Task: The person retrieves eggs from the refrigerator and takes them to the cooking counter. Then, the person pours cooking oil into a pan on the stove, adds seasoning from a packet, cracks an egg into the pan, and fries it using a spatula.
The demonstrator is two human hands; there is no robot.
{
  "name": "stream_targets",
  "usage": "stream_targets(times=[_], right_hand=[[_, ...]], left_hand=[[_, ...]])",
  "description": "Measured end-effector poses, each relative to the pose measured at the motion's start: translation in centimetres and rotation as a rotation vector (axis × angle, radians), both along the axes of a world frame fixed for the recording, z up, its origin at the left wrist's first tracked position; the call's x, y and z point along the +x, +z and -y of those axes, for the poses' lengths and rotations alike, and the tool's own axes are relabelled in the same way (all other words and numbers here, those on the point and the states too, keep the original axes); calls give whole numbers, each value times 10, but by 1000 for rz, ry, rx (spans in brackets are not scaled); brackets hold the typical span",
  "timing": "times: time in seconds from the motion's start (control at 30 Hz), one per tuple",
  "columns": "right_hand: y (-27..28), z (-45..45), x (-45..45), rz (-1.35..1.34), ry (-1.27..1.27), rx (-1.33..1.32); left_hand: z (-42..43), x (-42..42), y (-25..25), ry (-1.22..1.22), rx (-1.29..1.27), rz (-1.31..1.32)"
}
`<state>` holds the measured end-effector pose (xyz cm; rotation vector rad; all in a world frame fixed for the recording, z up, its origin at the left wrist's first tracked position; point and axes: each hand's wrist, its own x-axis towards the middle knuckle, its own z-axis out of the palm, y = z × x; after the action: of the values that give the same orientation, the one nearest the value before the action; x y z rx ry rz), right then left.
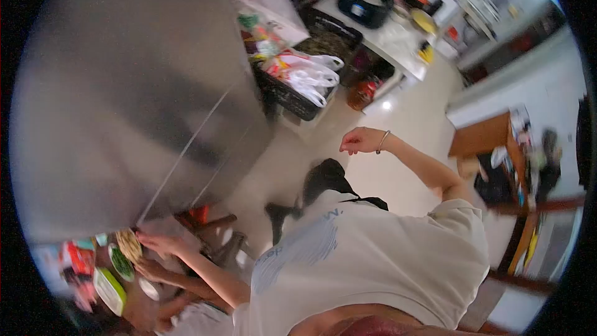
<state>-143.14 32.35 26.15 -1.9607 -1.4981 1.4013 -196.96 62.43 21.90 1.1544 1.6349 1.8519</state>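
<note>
At the lower left, my left hand [158, 244] reaches out to a plate of yellowish food [129, 246], its fingertips gripping the rim. Another person's hand [149, 269] comes close to the same plate from below. Beside it are a dish of green food [120, 262] and a small white bowl [149, 289]. A green-rimmed white container [109, 290] is farther left. My right hand [360, 141], with a bracelet at its wrist, hangs over the floor with fingers curled in and nothing seen in them.
A large grey cabinet-like surface [137, 99] fills the left. Ahead, a black crate [289, 90] holds white plastic bags [305, 74]. A white table [398, 43] carries a dark pot [365, 5]. Brown wooden furniture [482, 137] stands at the right. Blurred stool-like shapes [217, 230] are near the lower left.
</note>
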Motion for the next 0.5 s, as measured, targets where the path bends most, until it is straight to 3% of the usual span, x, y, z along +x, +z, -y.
stream_targets(times=[0.03, 0.07, 0.17, 0.23, 0.3, 0.4, 0.5], right_hand=[[9, 12, -23, -142, -156, -96], [-12, 32, -40, -139, -144, -8], [13, 63, -104, -220, -264, -175], [24, 82, -136, -155, -321, -200], [48, 96, -156, -95, -370, -221], [46, 124, -178, -178, -499, -113], [40, 152, -202, -109, -651, -140]], left_hand=[[-8, -11, -8, -42, 67, -87], [-21, -13, -8, -93, 67, -78], [-29, -5, 18, -102, -16, 156], [-15, 22, 63, -109, -84, 579], [-32, 13, 83, -166, -89, 648], [-75, -14, 51, -286, 71, 808], [-101, -31, 30, -235, -21, 715]])
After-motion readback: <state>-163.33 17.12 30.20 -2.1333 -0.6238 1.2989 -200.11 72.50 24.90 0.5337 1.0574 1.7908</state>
